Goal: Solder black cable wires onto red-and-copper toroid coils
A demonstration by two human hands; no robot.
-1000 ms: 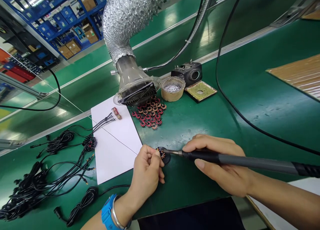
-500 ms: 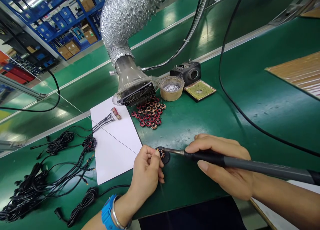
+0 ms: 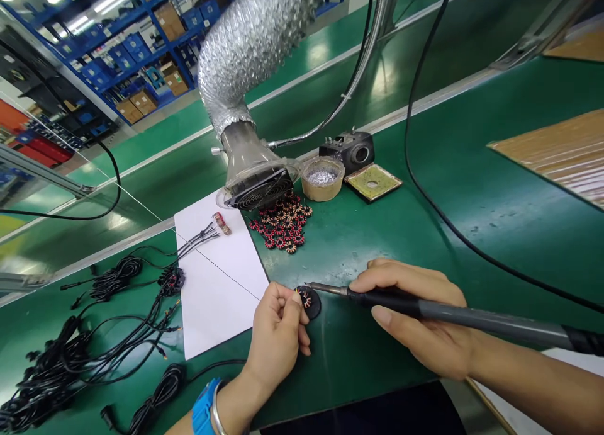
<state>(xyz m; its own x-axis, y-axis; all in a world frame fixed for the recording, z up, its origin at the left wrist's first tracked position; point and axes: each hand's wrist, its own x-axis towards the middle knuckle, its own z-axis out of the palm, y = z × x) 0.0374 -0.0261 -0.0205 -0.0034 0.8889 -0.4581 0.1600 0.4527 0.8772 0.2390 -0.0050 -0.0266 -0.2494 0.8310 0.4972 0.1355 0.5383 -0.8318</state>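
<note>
While the left hand pinches a small toroid coil in its fingertips, the right hand closes around a soldering iron, tip just beside the coil; a heap of loose coils waits at twelve o'clock, black cables at nine.

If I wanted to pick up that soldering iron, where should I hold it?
Take the soldering iron by its dark grey handle, towards the front, coming from above on the cable side, as the right hand does. The long handle is shaped for gripping, while the slim bare metal tip at the front is likely hot.
</note>
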